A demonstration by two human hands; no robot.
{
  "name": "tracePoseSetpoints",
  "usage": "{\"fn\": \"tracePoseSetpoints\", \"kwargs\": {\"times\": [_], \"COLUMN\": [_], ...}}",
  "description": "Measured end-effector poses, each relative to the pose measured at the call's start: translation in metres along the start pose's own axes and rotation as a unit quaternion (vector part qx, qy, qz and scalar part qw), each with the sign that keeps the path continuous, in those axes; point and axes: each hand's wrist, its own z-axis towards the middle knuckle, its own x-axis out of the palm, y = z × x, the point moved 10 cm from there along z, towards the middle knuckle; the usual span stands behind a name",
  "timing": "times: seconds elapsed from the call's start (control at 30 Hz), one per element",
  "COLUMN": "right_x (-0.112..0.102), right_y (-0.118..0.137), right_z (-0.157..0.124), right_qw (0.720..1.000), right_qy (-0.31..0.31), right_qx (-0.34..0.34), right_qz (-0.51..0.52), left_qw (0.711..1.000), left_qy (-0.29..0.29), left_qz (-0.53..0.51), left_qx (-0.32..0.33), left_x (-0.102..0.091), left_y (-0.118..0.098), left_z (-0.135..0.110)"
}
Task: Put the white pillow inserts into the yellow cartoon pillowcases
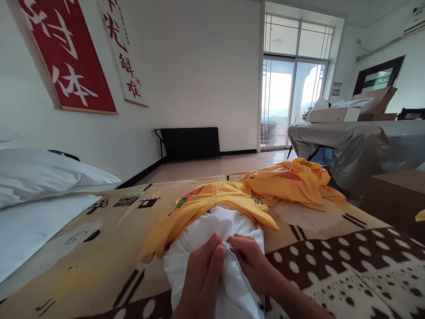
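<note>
A white pillow (215, 221) lies on the patterned bedspread (122, 248), its near part between my hands. My left hand (204, 270) is closed on the pillow's near edge, thumb up. Close beside it, my right hand (250, 259) pinches the same edge, where a pale seam or zip runs down the fabric. The fingertips of both hands nearly touch. A yellow pillowcase (202, 199) with a carrot print is draped around the far end of the pillow. Beyond it to the right lies a second, crumpled yellow cloth (292, 181) with the same print.
Two white pillows (49, 177) are stacked at the left. A brown cardboard box (395, 199) stands at the right, below a table (341, 133) covered in plastic sheeting with boxes on it. A black folded frame (192, 142) leans against the far wall.
</note>
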Motion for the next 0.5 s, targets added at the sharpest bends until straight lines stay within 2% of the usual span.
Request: {"fn": "tracePoseSetpoints", "kwargs": {"times": [0.1, 0.17, 0.27, 0.37, 0.43, 0.5], "right_x": [0.004, 0.005, 0.002, -0.004, -0.016, -0.035], "right_y": [0.009, 0.013, 0.013, 0.015, 0.023, 0.04], "right_z": [-0.002, -0.004, -0.004, -0.002, -0.003, -0.013], "right_qw": [0.998, 0.996, 0.994, 0.991, 0.985, 0.966], "right_qy": [0.0, 0.003, 0.0, -0.021, -0.078, -0.173], "right_qx": [-0.042, -0.061, -0.06, -0.058, -0.07, -0.102], "right_qz": [-0.043, -0.064, -0.095, -0.12, -0.135, -0.162], "left_qw": [0.997, 0.996, 0.996, 0.99, 0.983, 0.973], "left_qy": [0.025, 0.057, 0.087, 0.128, 0.141, 0.147], "left_qz": [0.03, 0.033, 0.015, -0.031, -0.072, -0.115], "left_qx": [0.06, 0.064, 0.019, -0.053, -0.097, -0.135], "left_x": [0.009, 0.014, 0.016, 0.023, 0.027, 0.029], "left_y": [-0.019, -0.028, -0.026, -0.01, 0.0, 0.008], "left_z": [0.006, 0.01, 0.014, 0.011, 0.011, 0.012]}}
